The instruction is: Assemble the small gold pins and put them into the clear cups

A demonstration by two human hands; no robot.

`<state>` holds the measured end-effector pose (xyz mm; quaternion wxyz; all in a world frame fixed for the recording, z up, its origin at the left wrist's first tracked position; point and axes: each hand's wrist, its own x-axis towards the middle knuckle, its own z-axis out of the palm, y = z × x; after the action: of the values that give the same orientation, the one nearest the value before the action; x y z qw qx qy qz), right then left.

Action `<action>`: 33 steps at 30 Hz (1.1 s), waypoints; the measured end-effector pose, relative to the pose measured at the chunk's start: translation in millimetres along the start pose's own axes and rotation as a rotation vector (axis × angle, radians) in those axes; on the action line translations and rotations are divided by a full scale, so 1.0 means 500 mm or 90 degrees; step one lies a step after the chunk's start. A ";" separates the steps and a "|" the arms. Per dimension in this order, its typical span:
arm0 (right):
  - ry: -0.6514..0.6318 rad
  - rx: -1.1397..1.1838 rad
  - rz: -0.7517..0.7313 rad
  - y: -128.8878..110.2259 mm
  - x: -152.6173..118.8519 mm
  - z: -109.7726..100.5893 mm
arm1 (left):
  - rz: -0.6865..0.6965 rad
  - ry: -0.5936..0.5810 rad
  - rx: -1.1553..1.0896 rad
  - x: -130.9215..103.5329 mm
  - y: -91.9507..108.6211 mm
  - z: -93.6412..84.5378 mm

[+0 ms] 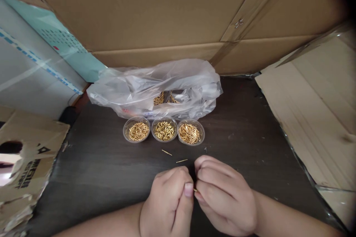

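My left hand (172, 200) and my right hand (225, 194) are closed in pinches, close together at the front of the dark table. A small brass-coloured pin (195, 190) shows between their fingertips; most of it is hidden. Just beyond the hands lie two thin gold pins, one (181, 161) near the left knuckles and another (167, 152) farther off. Behind them three clear round cups stand in a row: the left cup (125, 133), the middle cup (154, 136) and the right cup (203, 136), each holding many small brass-coloured pieces.
A crumpled clear plastic bag (133, 89) lies behind the cups, with more gold pins (159, 98) inside. Cardboard walls the dark table (105, 166) at the back (155, 11) and right (314, 107). A torn, printed cardboard piece (36, 148) stands on the left.
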<state>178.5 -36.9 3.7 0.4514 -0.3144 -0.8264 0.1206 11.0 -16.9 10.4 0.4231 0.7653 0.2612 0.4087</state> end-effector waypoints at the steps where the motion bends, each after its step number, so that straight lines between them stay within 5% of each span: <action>1: 0.001 -0.003 0.002 -0.001 0.000 0.000 | 0.000 0.003 0.003 0.000 0.000 0.001; 10: 0.022 0.096 0.096 -0.012 0.004 0.008 | 0.020 0.002 0.020 0.004 -0.002 -0.002; 19: -0.023 -0.126 -0.102 0.009 0.007 -0.015 | 0.003 -0.023 -0.026 -0.005 -0.001 0.004; 33: -0.044 -0.229 -0.113 0.019 0.009 -0.030 | 0.041 -0.102 -0.064 0.015 -0.025 -0.023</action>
<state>193.1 -28.0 10.5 0.3682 -0.3114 -0.8741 -0.0587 4.6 0.3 6.2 0.4675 0.7810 0.1812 0.3724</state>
